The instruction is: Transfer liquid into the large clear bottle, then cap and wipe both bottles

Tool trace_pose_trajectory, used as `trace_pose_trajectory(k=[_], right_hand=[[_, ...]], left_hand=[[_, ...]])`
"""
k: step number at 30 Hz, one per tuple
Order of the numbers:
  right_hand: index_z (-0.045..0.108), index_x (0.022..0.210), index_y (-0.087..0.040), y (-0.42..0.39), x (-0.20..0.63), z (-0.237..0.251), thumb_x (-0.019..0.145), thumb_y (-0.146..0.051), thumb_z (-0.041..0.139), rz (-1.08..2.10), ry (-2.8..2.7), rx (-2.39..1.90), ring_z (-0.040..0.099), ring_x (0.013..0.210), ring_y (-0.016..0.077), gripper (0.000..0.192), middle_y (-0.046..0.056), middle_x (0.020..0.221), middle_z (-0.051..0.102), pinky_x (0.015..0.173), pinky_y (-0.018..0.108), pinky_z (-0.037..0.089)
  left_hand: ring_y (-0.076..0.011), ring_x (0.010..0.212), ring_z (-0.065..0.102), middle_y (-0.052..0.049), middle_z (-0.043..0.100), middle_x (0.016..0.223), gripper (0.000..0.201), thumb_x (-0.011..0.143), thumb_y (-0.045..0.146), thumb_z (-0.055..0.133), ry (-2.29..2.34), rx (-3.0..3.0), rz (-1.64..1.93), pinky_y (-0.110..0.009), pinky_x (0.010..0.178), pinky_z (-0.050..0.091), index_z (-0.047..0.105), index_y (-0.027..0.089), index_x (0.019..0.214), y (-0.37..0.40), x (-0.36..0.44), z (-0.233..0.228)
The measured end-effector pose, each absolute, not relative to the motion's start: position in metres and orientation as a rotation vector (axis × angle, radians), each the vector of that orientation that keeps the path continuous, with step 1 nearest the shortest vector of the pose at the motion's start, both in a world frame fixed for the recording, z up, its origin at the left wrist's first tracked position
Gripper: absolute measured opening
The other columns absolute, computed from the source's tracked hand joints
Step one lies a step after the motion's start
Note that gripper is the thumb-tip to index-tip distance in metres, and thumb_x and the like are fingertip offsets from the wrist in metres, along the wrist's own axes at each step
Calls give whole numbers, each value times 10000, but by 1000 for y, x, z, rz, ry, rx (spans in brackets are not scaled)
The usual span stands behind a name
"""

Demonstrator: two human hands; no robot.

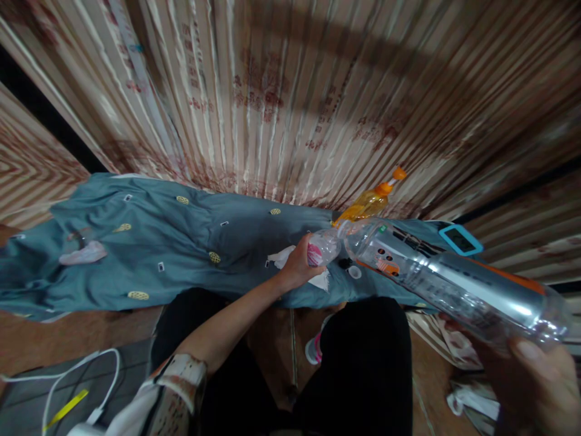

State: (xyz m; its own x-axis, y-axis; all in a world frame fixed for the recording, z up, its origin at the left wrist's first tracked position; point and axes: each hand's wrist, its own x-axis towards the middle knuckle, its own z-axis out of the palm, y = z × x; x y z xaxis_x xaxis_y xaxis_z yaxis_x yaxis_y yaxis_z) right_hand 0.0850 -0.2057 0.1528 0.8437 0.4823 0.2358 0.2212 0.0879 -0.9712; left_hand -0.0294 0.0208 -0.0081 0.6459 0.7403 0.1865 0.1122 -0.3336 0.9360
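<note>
My left hand [297,266] reaches forward and grips a small clear plastic bottle [325,244] with a pink label. My right hand [540,381], close to the camera at the lower right, holds the base of a large clear plastic bottle [454,284] that lies tilted toward the left. The two bottle mouths meet above the edge of a teal patterned sheet [181,242]. Just behind them lies an orange-capped bottle [370,203] of amber liquid. A white cap [354,272] and a dark cap [345,263] lie on the sheet under the bottles.
A striped curtain [295,91] hangs behind the sheet. On the sheet are a blue-framed device [460,239], white tissue [284,255] and a pink item [84,253]. My dark-trousered knees [363,363] fill the foreground. A white cable [82,375] lies on the floor at lower left.
</note>
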Motion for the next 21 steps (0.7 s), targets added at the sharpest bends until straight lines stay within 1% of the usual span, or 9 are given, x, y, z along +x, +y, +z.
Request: trace_pose_trajectory(k=[2,7,10,11,15,17,21], right_hand=[[661,1135,-225,-206,86,151,621,-446,727,180,-597,-1479,521,1182,400,563,110,1176,624,1001,563,421],[658,1157,-233,-206,83,152,683,-461,705,183,-591,-1527,528,1187,371,528,103,1215,604,982,546,454],[664,1133,-225,-206,85,153,598,-468,755,170,-615,-1518,530,1179,383,595,102,1219,601,964,536,474],[662,1136,-220,-206,86,153,593,-460,757,166,-617,-1511,528,1182,384,601,104,1217,602,958,535,479],[643,1179,-226,-206,87,153,658,-441,735,203,-623,-1496,506,1219,375,572,112,1198,614,953,535,485],[640,1190,-236,-207,87,154,662,-444,737,212,-631,-1502,521,1200,375,576,112,1186,621,932,535,497],[632,1211,-243,-208,88,154,663,-386,726,220,-623,-1493,566,1142,369,573,106,1150,635,896,525,519]], left_hand=[[-313,1187,540,-154,515,1344,866,637,261,785,688,1818,744,-480,1039,421,351,160,1380,21,-30,-7],[-318,1210,530,-156,521,1341,880,627,254,790,677,1806,762,-488,1050,414,343,154,1378,21,-29,-10],[-315,1207,534,-146,528,1337,889,616,252,798,675,1807,775,-488,1048,417,341,167,1375,22,-28,-12],[-314,1205,536,-144,529,1338,885,620,252,795,674,1810,776,-487,1046,419,340,171,1375,22,-28,-12],[-321,1206,536,-149,525,1345,866,637,253,782,676,1822,777,-488,1045,422,339,163,1376,21,-28,-12],[-326,1211,534,-148,525,1346,863,638,251,779,676,1828,783,-487,1047,420,340,162,1377,21,-28,-12],[-324,1226,526,-153,517,1356,879,630,260,785,660,1824,784,-495,1055,411,335,172,1380,22,-28,-13]])
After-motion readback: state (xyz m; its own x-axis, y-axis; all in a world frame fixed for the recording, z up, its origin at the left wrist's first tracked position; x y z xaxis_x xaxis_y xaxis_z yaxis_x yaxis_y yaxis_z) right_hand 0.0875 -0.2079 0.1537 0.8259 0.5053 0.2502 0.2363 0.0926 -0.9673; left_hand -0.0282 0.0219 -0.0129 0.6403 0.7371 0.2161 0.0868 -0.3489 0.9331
